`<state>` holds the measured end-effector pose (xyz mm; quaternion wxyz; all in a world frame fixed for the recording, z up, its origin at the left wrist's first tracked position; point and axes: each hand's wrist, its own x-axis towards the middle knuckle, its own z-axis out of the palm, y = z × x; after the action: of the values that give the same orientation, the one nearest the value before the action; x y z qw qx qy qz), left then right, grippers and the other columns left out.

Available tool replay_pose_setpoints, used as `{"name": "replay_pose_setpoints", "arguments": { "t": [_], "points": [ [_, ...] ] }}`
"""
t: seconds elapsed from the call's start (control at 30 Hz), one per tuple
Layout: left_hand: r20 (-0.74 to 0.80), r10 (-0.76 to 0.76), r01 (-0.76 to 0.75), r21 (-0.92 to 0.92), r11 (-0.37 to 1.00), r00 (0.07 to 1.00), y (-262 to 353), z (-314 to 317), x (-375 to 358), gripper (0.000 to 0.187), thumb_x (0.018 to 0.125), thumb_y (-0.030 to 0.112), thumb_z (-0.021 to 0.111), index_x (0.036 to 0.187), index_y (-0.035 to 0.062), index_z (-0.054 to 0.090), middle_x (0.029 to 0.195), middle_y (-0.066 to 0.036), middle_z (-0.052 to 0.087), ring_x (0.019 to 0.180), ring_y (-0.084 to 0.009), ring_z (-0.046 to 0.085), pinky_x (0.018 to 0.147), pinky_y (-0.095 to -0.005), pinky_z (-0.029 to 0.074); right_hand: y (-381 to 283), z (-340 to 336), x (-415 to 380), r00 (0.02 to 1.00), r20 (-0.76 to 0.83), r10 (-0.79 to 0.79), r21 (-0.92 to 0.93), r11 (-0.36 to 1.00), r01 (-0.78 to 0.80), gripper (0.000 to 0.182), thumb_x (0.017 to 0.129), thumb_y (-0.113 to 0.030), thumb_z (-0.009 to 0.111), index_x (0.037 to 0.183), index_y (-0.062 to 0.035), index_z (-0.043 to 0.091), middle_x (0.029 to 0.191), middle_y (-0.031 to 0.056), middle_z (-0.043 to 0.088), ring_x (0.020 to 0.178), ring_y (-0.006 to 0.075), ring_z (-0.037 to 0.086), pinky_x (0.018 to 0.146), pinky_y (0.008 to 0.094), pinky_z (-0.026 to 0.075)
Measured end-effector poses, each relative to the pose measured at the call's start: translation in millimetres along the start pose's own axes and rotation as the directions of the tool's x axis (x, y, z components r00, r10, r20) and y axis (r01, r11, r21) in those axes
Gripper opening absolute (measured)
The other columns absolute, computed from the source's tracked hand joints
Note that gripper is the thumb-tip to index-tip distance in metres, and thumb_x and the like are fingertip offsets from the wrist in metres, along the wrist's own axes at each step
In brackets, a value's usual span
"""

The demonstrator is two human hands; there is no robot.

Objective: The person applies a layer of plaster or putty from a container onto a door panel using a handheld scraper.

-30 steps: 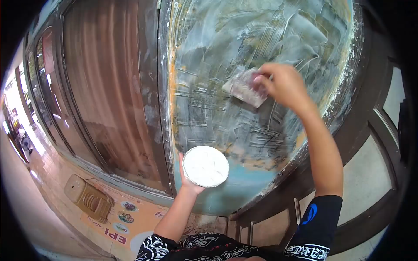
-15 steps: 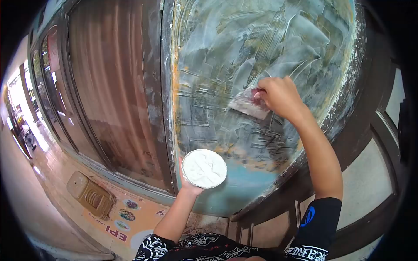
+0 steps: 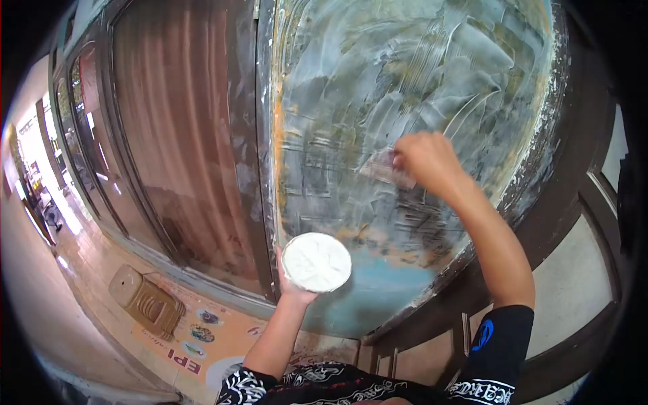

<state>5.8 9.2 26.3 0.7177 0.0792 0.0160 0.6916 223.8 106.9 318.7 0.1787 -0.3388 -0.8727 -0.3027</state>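
L hand (image 3: 297, 290), partly hidden, holds up the round tub (image 3: 316, 262) of white paste, palm and fingers curled round its L side and underside; exact finger spread can't tell. Scraper (image 3: 383, 169) is at approx. 1 o'clock from tub, broad edge running approx. 9:30 to 3:30, against or just off the wall (image 3: 398, 88). R hand (image 3: 428, 158), nearer, pinches it closed-fingered; blade sticks out toward 9 o'clock.

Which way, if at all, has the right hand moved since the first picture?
Yes: the right hand has moved down the wall, closer to the light blue patch near its bottom.
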Motion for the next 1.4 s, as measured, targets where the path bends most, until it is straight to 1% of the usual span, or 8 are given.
{"name": "replay_pose_setpoints", "arguments": {
  "t": [0.13, 0.33, 0.47, 0.77, 1.0, 1.13, 1.2, 1.4],
  "points": [
    [0.048, 0.009, -0.010, 0.033, 0.999, 0.999, -0.6, 2.0, -2.2, 0.082, 0.090, 0.075, 0.038, 0.139, 0.0102, 0.053, 0.139, -0.014, 0.056, 0.125, -0.0389, 0.054, 0.105, -0.0570, 0.043, 45.0, -62.2, 17.2, 0.885, -0.397, 0.244, 0.065, 0.969, -0.238, 0.011, 0.086, -0.019, 0.067, 0.088, -0.0081, 0.071, 0.085, 0.0154, 0.070, 0.084, 0.0349, 0.067, 0.072, 0.0434, 0.052],
    [0.045, 0.034, -0.034, -0.004, 0.999, 0.998, 4.6, -3.8, -6.8, 0.083, 0.090, 0.075, 0.038, 0.139, 0.0092, 0.052, 0.138, -0.015, 0.056, 0.124, -0.0395, 0.054, 0.104, -0.0583, 0.043, 37.1, -76.2, -2.7, 0.952, -0.199, 0.233, 0.340, 0.927, -0.156, 0.016, 0.086, -0.019, 0.069, 0.092, -0.0042, 0.070, 0.088, 0.0134, 0.070, 0.083, 0.0340, 0.066, 0.071, 0.0389, 0.050],
    [0.037, 0.021, -0.021, -0.002, 1.000, 0.999, 0.7, -6.0, -5.2, 0.084, 0.090, 0.075, 0.038, 0.139, 0.0090, 0.052, 0.138, -0.015, 0.056, 0.125, -0.0398, 0.054, 0.104, -0.0586, 0.043, -5.3, 8.8, -21.3, 0.999, 0.050, -0.023, -0.006, 1.000, 0.023, 0.010, 0.085, -0.022, 0.066, 0.082, -0.0119, 0.068, 0.087, 0.0087, 0.070, 0.088, 0.0315, 0.067, 0.075, 0.0445, 0.053],
    [0.044, 0.018, -0.018, 0.000, 1.000, 0.999, 1.7, -6.0, -7.9, 0.084, 0.088, 0.076, 0.040, 0.139, 0.0101, 0.052, 0.138, -0.014, 0.056, 0.124, -0.0395, 0.054, 0.104, -0.0594, 0.042, 76.9, -99.9, -16.8, 0.811, -0.360, 0.461, 0.360, 0.871, -0.335, 0.019, 0.088, -0.021, 0.068, 0.100, -0.0063, 0.069, 0.088, 0.0139, 0.070, 0.080, 0.0343, 0.066, 0.070, 0.0409, 0.050],
    [0.018, -0.004, 0.004, 0.016, 1.000, 1.000, 0.9, 0.8, -7.8, 0.084, 0.088, 0.077, 0.040, 0.139, 0.0106, 0.053, 0.139, -0.014, 0.055, 0.124, -0.0394, 0.054, 0.104, -0.0596, 0.042, -20.6, 39.4, -41.3, 0.991, 0.123, -0.053, -0.004, 0.999, 0.054, 0.009, 0.082, -0.022, 0.069, 0.087, -0.0148, 0.070, 0.087, 0.0070, 0.069, 0.089, 0.0294, 0.067, 0.074, 0.0445, 0.053],
    [-0.015, 0.030, -0.029, 0.060, 0.998, 0.999, 0.5, -0.3, -6.5, 0.084, 0.088, 0.076, 0.041, 0.138, 0.0105, 0.053, 0.140, -0.014, 0.055, 0.124, -0.0389, 0.054, 0.104, -0.0594, 0.042, 23.7, -6.6, -16.4, 0.983, -0.054, 0.175, -0.001, 0.984, -0.176, 0.008, 0.083, -0.020, 0.067, 0.086, -0.0120, 0.069, 0.088, 0.0103, 0.071, 0.085, 0.0292, 0.069, 0.069, 0.0429, 0.053],
    [0.013, 0.000, -0.001, 0.044, 0.999, 1.000, 1.4, -0.8, -7.6, 0.084, 0.088, 0.076, 0.041, 0.139, 0.0104, 0.053, 0.140, -0.014, 0.054, 0.125, -0.0390, 0.054, 0.104, -0.0594, 0.042, 54.0, -48.1, -9.8, 0.836, -0.461, 0.299, 0.081, 0.952, -0.296, 0.011, 0.087, -0.020, 0.065, 0.088, -0.0093, 0.069, 0.087, 0.0121, 0.070, 0.079, 0.0309, 0.068, 0.070, 0.0429, 0.052],
    [0.017, 0.017, -0.017, 0.000, 1.000, 1.000, 1.1, -12.0, -7.8, 0.086, 0.087, 0.077, 0.041, 0.140, 0.0095, 0.051, 0.141, -0.016, 0.054, 0.126, -0.0418, 0.052, 0.104, -0.0642, 0.040, 23.9, -47.3, -44.7, 0.944, -0.254, 0.212, 0.352, 0.929, -0.114, 0.013, 0.089, -0.020, 0.065, 0.089, -0.0076, 0.068, 0.089, 0.0124, 0.068, 0.084, 0.0331, 0.064, 0.072, 0.0427, 0.050]
  ]
}}
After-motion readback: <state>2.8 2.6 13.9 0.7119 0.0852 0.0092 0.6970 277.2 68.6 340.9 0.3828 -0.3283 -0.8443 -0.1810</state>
